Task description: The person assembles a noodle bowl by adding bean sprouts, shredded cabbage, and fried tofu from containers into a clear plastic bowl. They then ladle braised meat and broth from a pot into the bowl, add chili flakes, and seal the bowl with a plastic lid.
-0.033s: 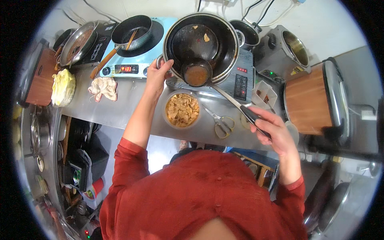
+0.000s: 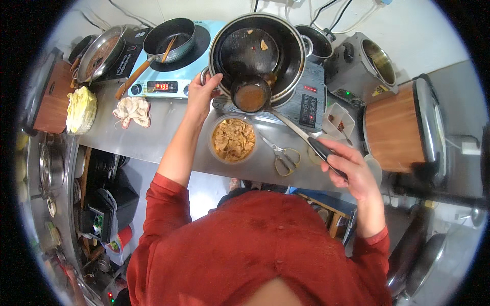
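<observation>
A large dark-lined pot [image 2: 293,66] is tipped toward me, with a few food scraps stuck inside it. My left hand [image 2: 201,94] is closed round its left side handle. In my right hand [image 2: 352,166] is the black grip of a ladle [image 2: 291,120]. The ladle's bowl lies at the pot's near rim and holds brown liquid [image 2: 251,97]. Just below on the counter stands a round clear tub of cooked meat pieces [image 2: 233,138], and beside it lie scissors [image 2: 283,155].
Left of the pot, a small pan [image 2: 176,46] with a wooden handle sits on a blue induction cooker [image 2: 153,76]. A crumpled cloth [image 2: 132,112] and a cabbage [image 2: 81,109] lie farther left. On the right are a small clear container [image 2: 337,121] and a wood-patterned bin [image 2: 393,127].
</observation>
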Tool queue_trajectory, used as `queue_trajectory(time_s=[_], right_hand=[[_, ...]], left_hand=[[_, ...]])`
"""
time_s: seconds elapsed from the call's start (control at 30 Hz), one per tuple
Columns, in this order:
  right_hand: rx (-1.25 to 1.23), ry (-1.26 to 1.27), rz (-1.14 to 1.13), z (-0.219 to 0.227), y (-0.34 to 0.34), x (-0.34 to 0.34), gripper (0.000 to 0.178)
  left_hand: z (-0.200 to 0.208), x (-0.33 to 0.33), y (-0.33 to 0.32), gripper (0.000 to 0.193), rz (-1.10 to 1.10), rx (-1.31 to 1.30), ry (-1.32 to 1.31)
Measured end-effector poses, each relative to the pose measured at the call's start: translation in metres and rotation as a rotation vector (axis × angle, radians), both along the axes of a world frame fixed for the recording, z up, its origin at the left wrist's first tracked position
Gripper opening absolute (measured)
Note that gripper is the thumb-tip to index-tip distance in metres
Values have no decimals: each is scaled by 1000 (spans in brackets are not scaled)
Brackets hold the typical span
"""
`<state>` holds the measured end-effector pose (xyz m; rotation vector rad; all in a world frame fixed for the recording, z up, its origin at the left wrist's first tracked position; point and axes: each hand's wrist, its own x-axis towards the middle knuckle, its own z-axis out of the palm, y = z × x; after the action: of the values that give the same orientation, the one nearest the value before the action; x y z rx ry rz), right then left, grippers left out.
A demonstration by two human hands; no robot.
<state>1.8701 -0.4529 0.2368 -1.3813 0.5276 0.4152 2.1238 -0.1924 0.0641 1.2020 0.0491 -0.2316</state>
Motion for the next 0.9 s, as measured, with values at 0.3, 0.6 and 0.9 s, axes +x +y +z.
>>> queue_trajectory(time_s=[0.3, 0.6, 0.9], right_hand=[[-74, 95, 84, -33, 18, -23, 47], [-679, -235, 380, -65, 23, -35, 51], [-1148, -434, 647, -69, 26, -46, 56]], left_hand=[[-9, 30, 4, 19, 12, -32, -73], [-13, 30, 10, 14, 51, -58, -74], [-12, 28, 15, 18, 55, -62, -94]])
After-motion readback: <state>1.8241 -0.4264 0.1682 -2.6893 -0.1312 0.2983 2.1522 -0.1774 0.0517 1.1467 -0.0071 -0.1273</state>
